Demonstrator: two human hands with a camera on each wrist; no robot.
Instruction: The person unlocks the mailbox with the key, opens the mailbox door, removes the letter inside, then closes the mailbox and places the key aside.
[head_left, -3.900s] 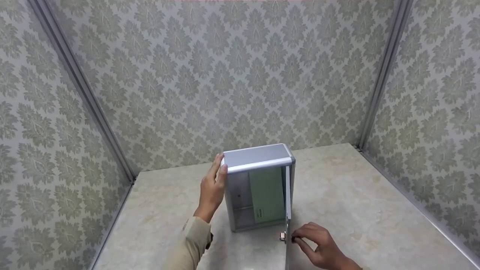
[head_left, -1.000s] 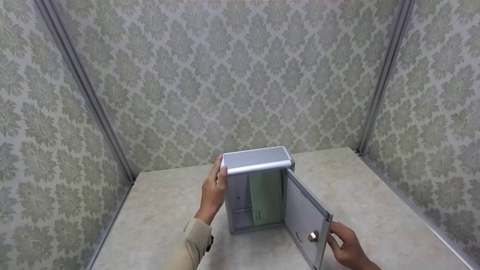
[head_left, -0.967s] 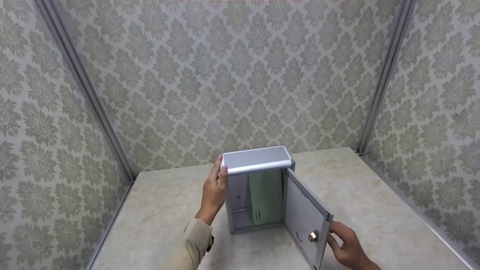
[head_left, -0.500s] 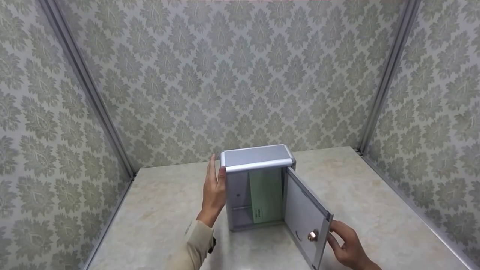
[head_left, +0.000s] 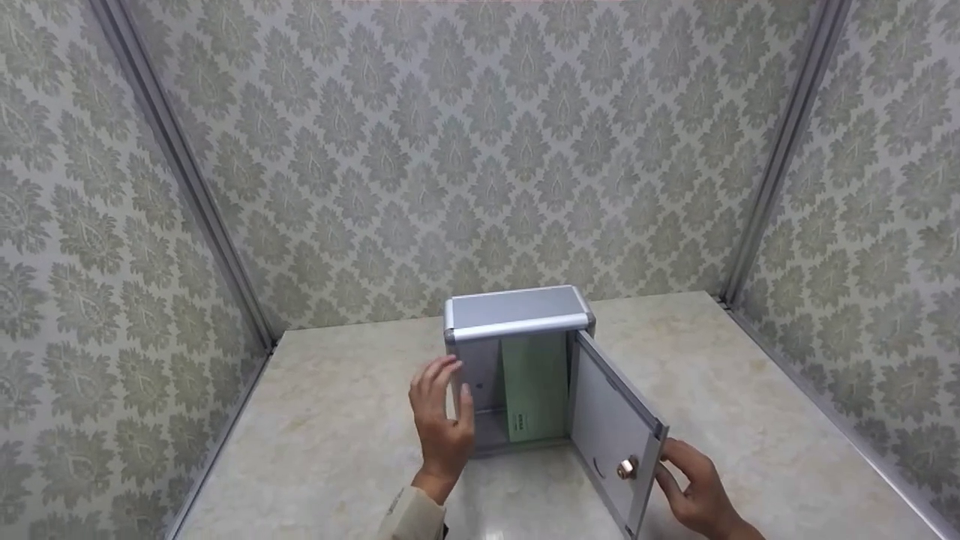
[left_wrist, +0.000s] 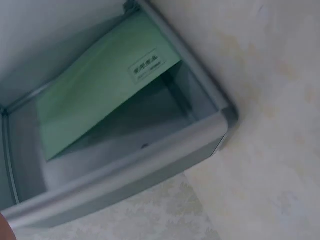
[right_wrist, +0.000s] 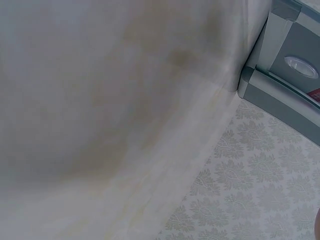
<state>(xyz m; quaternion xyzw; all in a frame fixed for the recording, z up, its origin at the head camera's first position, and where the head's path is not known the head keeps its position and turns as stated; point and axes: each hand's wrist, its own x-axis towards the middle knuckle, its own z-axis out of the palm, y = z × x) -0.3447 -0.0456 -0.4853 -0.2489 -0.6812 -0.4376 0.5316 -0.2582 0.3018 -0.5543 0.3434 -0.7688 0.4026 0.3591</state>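
A grey metal lock box stands upright on the table with its door swung out to the right. Inside, a flat green paper piece with a small printed label leans in the right part; the left wrist view shows this green paper too. Near the box's left front edge, my left hand has its fingers spread and loosely bent, holding nothing. My right hand is in a pinch at the door's outer face, level with the lock; its fingertips, and the key there, are hidden behind the door.
Patterned wall panels with grey metal posts enclose the marbled table at the back and both sides. The door's outer face carries a clear oval and a red patch in the right wrist view.
Over the last seconds my right hand swung the door wider to the right. My left hand let go of the box's top left corner and moved down beside its front edge.
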